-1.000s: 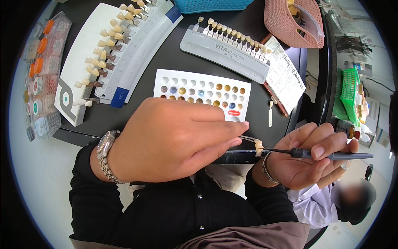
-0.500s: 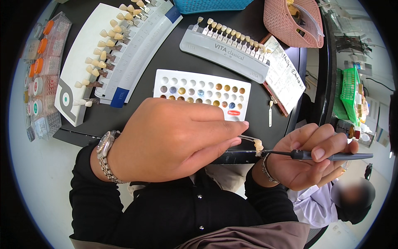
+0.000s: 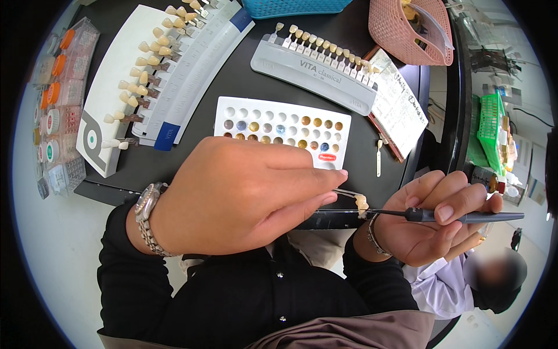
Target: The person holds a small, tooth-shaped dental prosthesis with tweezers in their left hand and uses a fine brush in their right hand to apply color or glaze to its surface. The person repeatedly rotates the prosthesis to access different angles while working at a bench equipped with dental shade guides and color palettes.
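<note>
Between finger and thumb, my left hand (image 3: 244, 198) is closed on slim metal tweezers (image 3: 345, 192), mostly hidden by the hand. At their tips is a small cream, tooth-shaped dental crown (image 3: 361, 203), held over the near table edge. My right hand (image 3: 437, 224), palm turned up, grips a fine brush (image 3: 488, 217) by its dark handle. The brush tip points left and meets the lower right side of the crown. Beyond my left hand lies a white palette (image 3: 279, 107) with round wells of coloured pastes, its near left part covered by that hand.
Tooth shade guides stand at the back left (image 3: 192, 87) and back centre (image 3: 314, 75). A single shade tab (image 3: 379, 160) lies near a written paper pad (image 3: 401, 104). A pink basket (image 3: 383, 29) and a blue basket (image 3: 296, 8) stand behind. Another person (image 3: 442, 285) sits at the lower right.
Almost nothing differs. My right hand's fingers and the brush have shifted very slightly; the crown stays in the tweezers with the brush tip against it.
</note>
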Available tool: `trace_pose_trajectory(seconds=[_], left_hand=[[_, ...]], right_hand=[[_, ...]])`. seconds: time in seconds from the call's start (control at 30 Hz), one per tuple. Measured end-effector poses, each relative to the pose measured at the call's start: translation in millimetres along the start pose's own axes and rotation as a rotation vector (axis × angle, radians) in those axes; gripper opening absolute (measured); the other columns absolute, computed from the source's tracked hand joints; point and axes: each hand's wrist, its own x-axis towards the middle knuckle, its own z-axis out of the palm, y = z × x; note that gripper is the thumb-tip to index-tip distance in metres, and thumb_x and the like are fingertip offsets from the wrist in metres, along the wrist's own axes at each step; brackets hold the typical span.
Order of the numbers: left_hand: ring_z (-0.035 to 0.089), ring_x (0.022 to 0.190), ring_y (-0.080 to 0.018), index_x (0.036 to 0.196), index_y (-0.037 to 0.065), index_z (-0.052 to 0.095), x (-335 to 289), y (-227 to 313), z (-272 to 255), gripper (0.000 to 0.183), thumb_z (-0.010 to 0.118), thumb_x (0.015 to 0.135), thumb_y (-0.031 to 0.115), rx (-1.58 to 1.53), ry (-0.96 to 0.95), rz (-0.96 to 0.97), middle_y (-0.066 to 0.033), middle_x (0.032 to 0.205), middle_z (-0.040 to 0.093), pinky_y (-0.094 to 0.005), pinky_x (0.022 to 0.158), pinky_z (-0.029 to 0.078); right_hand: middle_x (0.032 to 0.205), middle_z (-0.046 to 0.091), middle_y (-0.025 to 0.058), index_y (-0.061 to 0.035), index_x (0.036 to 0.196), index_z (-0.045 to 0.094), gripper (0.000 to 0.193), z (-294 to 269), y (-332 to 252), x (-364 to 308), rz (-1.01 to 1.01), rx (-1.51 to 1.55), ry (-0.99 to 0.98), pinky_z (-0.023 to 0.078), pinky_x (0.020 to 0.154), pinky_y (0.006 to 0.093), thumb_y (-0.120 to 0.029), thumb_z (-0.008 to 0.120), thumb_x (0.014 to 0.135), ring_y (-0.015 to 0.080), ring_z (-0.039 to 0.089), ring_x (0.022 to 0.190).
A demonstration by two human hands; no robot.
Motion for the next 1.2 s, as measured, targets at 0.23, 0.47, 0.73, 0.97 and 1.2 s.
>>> trace_pose_trajectory(seconds=[0.23, 0.47, 0.73, 0.97, 1.2], left_hand=[[0.049, 0.045, -0.0149, 0.091, 0.006, 0.062, -0.1, 1.5, -1.6, 0.022, 0.062, 0.069, 0.008, 0.005, -0.02, -0.02, -0.0055, 0.056, 0.053, -0.0241, 0.041, 0.035], [0.05, 0.045, -0.0151, 0.091, 0.006, 0.062, 0.2, 1.1, -1.5, 0.022, 0.061, 0.069, 0.008, 0.004, -0.026, -0.026, -0.006, 0.057, 0.054, -0.0239, 0.041, 0.035], [0.05, 0.045, -0.015, 0.091, 0.006, 0.062, 0.3, 1.0, -2.0, 0.022, 0.06, 0.07, 0.007, -0.002, -0.026, -0.024, -0.006, 0.057, 0.054, -0.0239, 0.041, 0.036], [0.05, 0.046, -0.0151, 0.092, 0.006, 0.062, 0.5, 0.8, -0.8, 0.022, 0.061, 0.07, 0.007, -0.003, -0.026, -0.023, -0.0059, 0.057, 0.054, -0.0238, 0.041, 0.037], [0.051, 0.046, -0.0153, 0.092, 0.006, 0.062, 1.8, 1.8, -0.9, 0.022, 0.061, 0.07, 0.008, -0.003, -0.036, -0.024, -0.0059, 0.057, 0.055, -0.024, 0.042, 0.037]], right_hand=[[0.07, 0.041, 0.0046, -0.0001, 0.115, 0.028, 0.042, -0.1, 0.4, 0.5, -0.005, 0.0, 0.001, 0.031, 0.04, 0.021, -0.009, 0.045, 0.077, 0.0099, 0.034, 0.053], [0.068, 0.038, 0.0037, 0.0015, 0.111, 0.032, 0.04, -0.2, -0.1, 2.2, -0.009, 0.014, 0.003, 0.026, 0.041, 0.0204, -0.008, 0.045, 0.074, 0.0085, 0.03, 0.051], [0.068, 0.039, 0.0043, 0.0014, 0.111, 0.032, 0.041, -2.7, -1.1, 1.7, 0.018, 0.054, -0.002, 0.028, 0.042, 0.0217, -0.009, 0.044, 0.073, 0.0096, 0.031, 0.051], [0.068, 0.039, 0.0038, 0.0012, 0.111, 0.032, 0.042, -3.6, -0.9, 0.2, 0.024, 0.066, -0.006, 0.028, 0.042, 0.0214, -0.01, 0.045, 0.073, 0.0095, 0.031, 0.052], [0.073, 0.047, 0.0059, -0.0034, 0.121, 0.019, 0.047, -6.6, -4.3, 0.2, 0.039, 0.0, 0.013, 0.042, 0.04, 0.0226, -0.013, 0.046, 0.083, 0.0134, 0.042, 0.057]])
